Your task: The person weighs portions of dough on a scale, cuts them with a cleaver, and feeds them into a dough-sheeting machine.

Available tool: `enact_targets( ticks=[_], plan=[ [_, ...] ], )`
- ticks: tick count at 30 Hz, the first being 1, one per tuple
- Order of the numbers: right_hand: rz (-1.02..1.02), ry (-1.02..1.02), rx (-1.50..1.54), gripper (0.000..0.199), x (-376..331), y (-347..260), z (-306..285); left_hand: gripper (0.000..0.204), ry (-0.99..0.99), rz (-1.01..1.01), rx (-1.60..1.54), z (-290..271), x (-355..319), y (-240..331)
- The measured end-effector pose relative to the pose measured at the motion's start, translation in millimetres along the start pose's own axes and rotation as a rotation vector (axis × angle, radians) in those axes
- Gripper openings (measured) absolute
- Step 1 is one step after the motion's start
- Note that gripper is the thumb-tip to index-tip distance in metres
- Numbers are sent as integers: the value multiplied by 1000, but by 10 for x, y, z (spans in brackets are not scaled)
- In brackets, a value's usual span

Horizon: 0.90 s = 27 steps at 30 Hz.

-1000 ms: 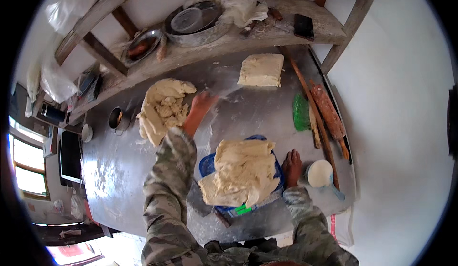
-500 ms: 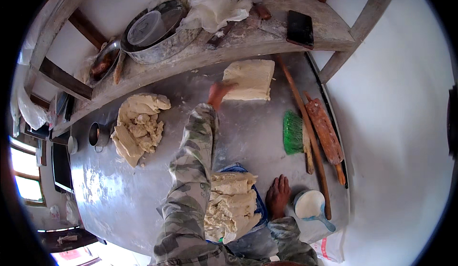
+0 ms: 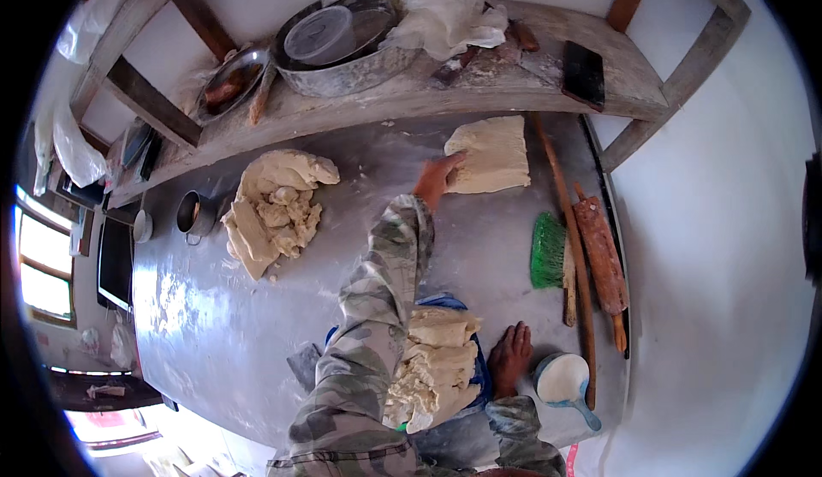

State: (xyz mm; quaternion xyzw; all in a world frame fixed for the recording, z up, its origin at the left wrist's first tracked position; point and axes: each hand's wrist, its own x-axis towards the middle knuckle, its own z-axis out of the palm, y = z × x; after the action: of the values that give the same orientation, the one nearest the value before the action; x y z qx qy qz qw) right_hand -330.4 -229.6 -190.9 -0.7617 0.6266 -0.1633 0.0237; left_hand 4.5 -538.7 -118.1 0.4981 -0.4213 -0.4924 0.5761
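My left hand [image 3: 438,177] reaches far across the metal table, its fingers closed on the left edge of a flat slab of dough [image 3: 492,156]. My right hand [image 3: 511,353] lies flat on the table, fingers stretched, holding nothing. Just to its right is a blue-handled scoop [image 3: 562,380] with white powder in it. Between my arms stands a blue tub [image 3: 485,374] heaped with folded dough [image 3: 437,361]; my left sleeve hides part of it. A larger torn lump of dough [image 3: 278,211] rests at the left.
On the right lie a green-bristled brush [image 3: 548,250], a long wooden stick [image 3: 572,237] and a rolling pin [image 3: 601,254]. A small metal pot [image 3: 195,213] stands at the left. Along the back, a wooden shelf [image 3: 514,96] holds a metal basin [image 3: 342,74] and a black phone [image 3: 584,74].
The whole view has shifted, moving things rightward in the picture. My left fingers, earlier resting on the slab, now grip its left edge, which looks bent. The right hand stays flat.
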Motion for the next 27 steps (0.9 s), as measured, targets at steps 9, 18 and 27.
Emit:
enact_targets(
  ticks=[9,18,27],
  plan=[
    [-25,-11,-35,46,-27,51,-31,21,-37,-69,-169,493,-377,326],
    [-12,65,-75,36,20,-8,-108,24,67,-45,-199,485,-1151,1441],
    [-73,87,78,35,-83,-94,-64,28,328,-239,-510,302,-2703,2390]
  ],
)
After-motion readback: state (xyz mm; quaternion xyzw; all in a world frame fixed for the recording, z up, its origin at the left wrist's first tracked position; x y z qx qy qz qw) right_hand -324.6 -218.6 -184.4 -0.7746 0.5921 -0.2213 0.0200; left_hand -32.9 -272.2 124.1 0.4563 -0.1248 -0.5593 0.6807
